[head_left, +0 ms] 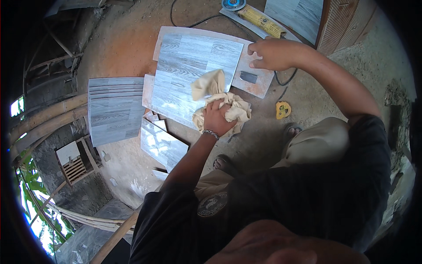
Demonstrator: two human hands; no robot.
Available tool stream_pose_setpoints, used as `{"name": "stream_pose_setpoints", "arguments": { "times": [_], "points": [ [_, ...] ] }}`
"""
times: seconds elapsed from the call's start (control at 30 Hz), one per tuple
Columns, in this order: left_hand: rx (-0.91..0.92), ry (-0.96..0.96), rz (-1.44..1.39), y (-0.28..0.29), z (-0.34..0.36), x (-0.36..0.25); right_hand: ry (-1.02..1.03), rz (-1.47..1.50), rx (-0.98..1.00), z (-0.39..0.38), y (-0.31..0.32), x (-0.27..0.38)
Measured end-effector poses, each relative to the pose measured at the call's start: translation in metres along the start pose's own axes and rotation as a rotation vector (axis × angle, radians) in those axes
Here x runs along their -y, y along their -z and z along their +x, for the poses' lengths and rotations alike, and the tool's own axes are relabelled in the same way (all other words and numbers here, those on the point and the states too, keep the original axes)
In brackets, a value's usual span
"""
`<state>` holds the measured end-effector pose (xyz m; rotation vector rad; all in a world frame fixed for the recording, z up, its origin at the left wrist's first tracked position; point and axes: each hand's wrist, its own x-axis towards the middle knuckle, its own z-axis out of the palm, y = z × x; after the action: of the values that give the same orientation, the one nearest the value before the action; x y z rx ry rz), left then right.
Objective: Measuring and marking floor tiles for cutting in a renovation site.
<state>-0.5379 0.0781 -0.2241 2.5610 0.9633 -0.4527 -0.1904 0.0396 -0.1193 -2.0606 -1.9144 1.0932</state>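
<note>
Cream cloth [222, 99] bunched in left hand [216, 118] | right hand [271, 53] curled gripping tile [193, 72] edge

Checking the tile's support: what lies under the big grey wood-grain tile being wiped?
A pale board shows past the tile at its top and right edges. The rest beneath is covered by the tile.

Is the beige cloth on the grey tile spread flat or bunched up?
Bunched up. The beige cloth sits crumpled in folds under the left hand on the grey tile, covering only a small part of it.

The 1 head camera looks steeply down, close above the floor [132, 39].
</note>
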Motion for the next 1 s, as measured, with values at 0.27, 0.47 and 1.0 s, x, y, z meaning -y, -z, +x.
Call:
{"name": "stream_pose_setpoints", "arguments": {
  "times": [0.27, 0.47, 1.0],
  "points": [
    [0.338, 0.048, -1.557, 0.094, -0.041, -0.015, 0.314, 0.731, 0.147, -0.011, -0.018, 0.015],
    [-0.673, -0.298, -1.051, 0.191, 0.044, -0.104, 0.368, 0.978, -0.261, -0.028, 0.007, 0.073],
    [-0.404, -0.051, -0.611, 0.198, -0.004, -0.031, -0.356, -0.582, -1.555, -0.135, 0.194, -0.196]
  ]
}}
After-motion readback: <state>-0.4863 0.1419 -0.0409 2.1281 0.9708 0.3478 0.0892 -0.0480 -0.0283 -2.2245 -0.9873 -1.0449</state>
